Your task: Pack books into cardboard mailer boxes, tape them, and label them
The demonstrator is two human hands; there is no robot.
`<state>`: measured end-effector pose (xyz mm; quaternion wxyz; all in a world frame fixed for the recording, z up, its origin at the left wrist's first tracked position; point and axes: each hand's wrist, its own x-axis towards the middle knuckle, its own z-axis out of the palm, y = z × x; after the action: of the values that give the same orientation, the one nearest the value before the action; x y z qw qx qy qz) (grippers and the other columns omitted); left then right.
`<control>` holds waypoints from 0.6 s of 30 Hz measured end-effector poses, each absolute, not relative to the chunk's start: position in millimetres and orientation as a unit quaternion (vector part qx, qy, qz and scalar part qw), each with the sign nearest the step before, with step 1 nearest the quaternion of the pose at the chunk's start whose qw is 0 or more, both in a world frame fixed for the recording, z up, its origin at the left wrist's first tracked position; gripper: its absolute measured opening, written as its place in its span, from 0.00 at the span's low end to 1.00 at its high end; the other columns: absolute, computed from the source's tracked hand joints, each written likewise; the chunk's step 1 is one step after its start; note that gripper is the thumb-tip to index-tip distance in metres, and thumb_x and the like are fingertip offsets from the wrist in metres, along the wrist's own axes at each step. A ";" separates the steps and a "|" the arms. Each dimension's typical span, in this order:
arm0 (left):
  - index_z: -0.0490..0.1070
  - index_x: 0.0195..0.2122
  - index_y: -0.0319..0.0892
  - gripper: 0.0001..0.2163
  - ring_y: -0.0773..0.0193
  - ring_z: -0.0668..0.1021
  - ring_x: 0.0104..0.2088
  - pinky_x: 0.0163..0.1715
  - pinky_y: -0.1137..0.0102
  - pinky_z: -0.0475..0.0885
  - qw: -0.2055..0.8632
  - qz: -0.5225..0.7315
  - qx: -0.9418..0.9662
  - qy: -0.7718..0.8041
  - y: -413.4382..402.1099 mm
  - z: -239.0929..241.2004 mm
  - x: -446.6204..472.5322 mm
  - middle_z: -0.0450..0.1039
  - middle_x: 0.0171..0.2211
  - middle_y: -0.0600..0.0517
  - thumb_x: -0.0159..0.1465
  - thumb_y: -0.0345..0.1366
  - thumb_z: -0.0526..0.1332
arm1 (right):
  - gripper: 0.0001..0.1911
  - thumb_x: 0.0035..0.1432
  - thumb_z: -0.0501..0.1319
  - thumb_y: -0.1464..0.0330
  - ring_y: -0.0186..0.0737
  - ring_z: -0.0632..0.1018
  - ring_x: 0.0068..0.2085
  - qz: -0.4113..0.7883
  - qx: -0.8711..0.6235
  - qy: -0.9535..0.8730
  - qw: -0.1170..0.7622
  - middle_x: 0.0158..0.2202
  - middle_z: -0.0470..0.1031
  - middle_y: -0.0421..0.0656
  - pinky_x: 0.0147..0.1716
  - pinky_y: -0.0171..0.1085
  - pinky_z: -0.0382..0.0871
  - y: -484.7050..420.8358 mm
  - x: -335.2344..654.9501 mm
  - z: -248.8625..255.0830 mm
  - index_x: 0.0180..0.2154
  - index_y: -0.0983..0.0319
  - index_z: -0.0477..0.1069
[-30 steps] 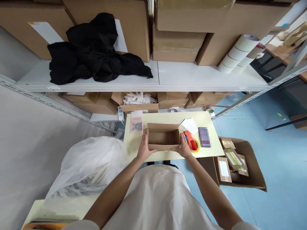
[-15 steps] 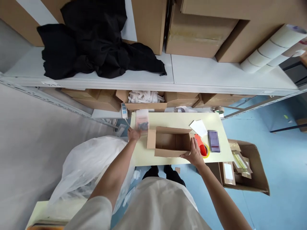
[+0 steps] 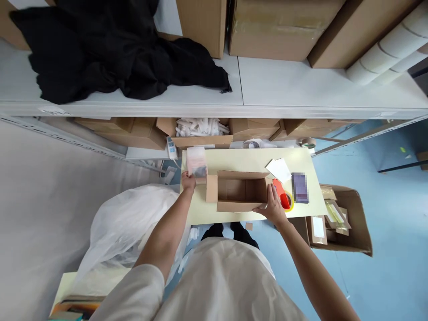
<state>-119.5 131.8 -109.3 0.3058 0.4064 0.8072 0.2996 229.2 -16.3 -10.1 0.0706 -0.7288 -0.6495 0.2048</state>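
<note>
An open, empty cardboard box (image 3: pixel 239 192) sits on a small pale yellow table (image 3: pixel 254 160). My right hand (image 3: pixel 272 206) rests against the box's right end, fingers curled on its near corner. My left hand (image 3: pixel 188 181) is at the table's left edge, pinching the near end of a clear plastic packet (image 3: pixel 196 162) with dark contents. A red tape dispenser (image 3: pixel 282 199) with a yellow roll lies just right of the box.
White cards (image 3: pixel 279 169) and a purple item (image 3: pixel 300 187) lie on the table's right. A carton of packets (image 3: pixel 337 223) stands on the blue floor at right. A big white plastic bag (image 3: pixel 127 223) is at left. Shelves behind hold cartons, black cloth (image 3: pixel 110 49), paper rolls.
My left hand left the box's left side, reached to the table's left edge and took hold of the plastic packet. The right hand stayed on the box. The view shifted closer to the shelves.
</note>
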 end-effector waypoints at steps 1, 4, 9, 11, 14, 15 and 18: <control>0.66 0.46 0.37 0.15 0.56 0.78 0.42 0.42 0.62 0.72 0.302 0.314 0.398 0.807 126.7 -100.8 -126.4 0.74 0.40 0.42 0.58 0.32 0.53 | 0.63 0.43 0.67 0.53 0.56 0.46 0.67 0.206 -0.728 -0.650 0.072 0.68 0.37 0.54 0.60 0.52 0.54 -15.4 229.6 -10.4 0.66 0.62 0.26; 0.68 0.44 0.38 0.14 0.59 0.77 0.42 0.44 0.65 0.71 0.291 0.360 0.403 0.790 106.8 -63.2 -152.3 0.75 0.40 0.44 0.57 0.33 0.54 | 0.63 0.43 0.67 0.53 0.56 0.46 0.67 0.213 -0.725 -0.650 0.080 0.68 0.36 0.54 0.59 0.52 0.56 -12.7 230.5 -12.4 0.66 0.62 0.27; 0.69 0.46 0.40 0.17 0.59 0.77 0.42 0.43 0.66 0.72 0.326 0.465 0.479 0.669 76.8 28.2 -179.3 0.75 0.43 0.46 0.57 0.41 0.58 | 0.62 0.43 0.67 0.54 0.55 0.45 0.67 0.207 -0.713 -0.662 0.097 0.68 0.39 0.57 0.61 0.51 0.51 -7.6 230.0 -18.7 0.66 0.67 0.30; 0.69 0.46 0.40 0.18 0.58 0.77 0.42 0.44 0.65 0.72 0.347 0.466 0.514 0.631 72.9 59.9 -164.3 0.75 0.43 0.47 0.57 0.42 0.59 | 0.64 0.40 0.69 0.55 0.55 0.44 0.67 0.199 -0.716 -0.661 0.101 0.67 0.40 0.58 0.62 0.51 0.49 -5.8 228.7 -20.1 0.66 0.68 0.31; 0.71 0.46 0.39 0.16 0.58 0.76 0.43 0.46 0.64 0.71 0.386 0.422 0.572 0.588 75.3 82.3 -112.2 0.75 0.44 0.47 0.58 0.39 0.58 | 0.64 0.38 0.69 0.55 0.55 0.45 0.67 0.202 -0.724 -0.652 0.096 0.67 0.41 0.58 0.62 0.51 0.48 -4.8 227.1 -19.2 0.65 0.68 0.33; 0.71 0.45 0.39 0.14 0.59 0.76 0.44 0.47 0.65 0.71 0.397 0.403 0.598 0.567 76.8 82.1 -91.0 0.75 0.44 0.47 0.59 0.37 0.57 | 0.63 0.39 0.69 0.54 0.55 0.45 0.67 0.205 -0.726 -0.650 0.094 0.67 0.41 0.58 0.62 0.51 0.48 -4.9 226.8 -18.5 0.65 0.68 0.34; 0.73 0.43 0.41 0.13 0.61 0.77 0.42 0.45 0.67 0.71 0.415 0.338 0.652 0.536 79.7 64.8 -35.5 0.76 0.42 0.48 0.59 0.30 0.55 | 0.61 0.40 0.68 0.54 0.56 0.47 0.67 0.214 -0.729 -0.643 0.092 0.67 0.42 0.57 0.61 0.51 0.48 -5.7 226.8 -15.9 0.65 0.65 0.36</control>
<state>-35.5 79.7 64.8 0.4153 0.6522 0.5365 0.3381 226.8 -5.7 -15.9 0.0921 -0.7292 -0.6434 0.2142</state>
